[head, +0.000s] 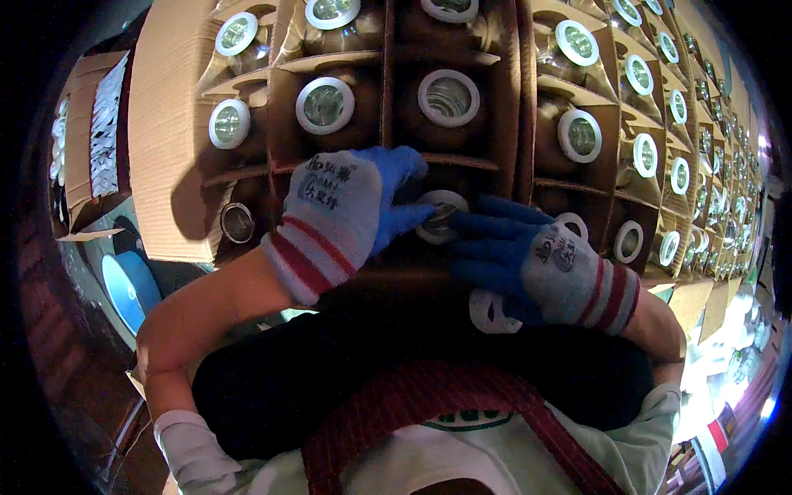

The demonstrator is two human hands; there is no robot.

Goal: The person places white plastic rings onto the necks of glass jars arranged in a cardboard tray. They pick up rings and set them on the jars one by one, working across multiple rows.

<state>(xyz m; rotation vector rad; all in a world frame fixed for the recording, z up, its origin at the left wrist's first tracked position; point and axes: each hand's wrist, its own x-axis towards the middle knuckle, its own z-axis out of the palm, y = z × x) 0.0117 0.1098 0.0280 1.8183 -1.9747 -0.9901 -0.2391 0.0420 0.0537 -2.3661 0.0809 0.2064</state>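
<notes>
Both my hands wear knit work gloves with blue coated fingers and red cuff stripes. A glass jar with a white ring on its mouth (442, 216) stands in a near cell of a divided cardboard box. On its left side my left hand (352, 204) has its fingertips at the ring. My right hand (526, 260) reaches over from the right, fingers spread, fingertips close to the same ring. Whether either hand grips it cannot be told. Under the right hand, a white ring (494, 312) is partly covered. One near-left jar mouth (237, 223) shows no white ring.
Cardboard dividers (387, 80) separate jars with white rings, such as one ringed jar (325, 105). More boxes of jars (680, 173) extend to the right. A cardboard flap (167, 124) lies at the left, with a blue round object (131, 291) below it.
</notes>
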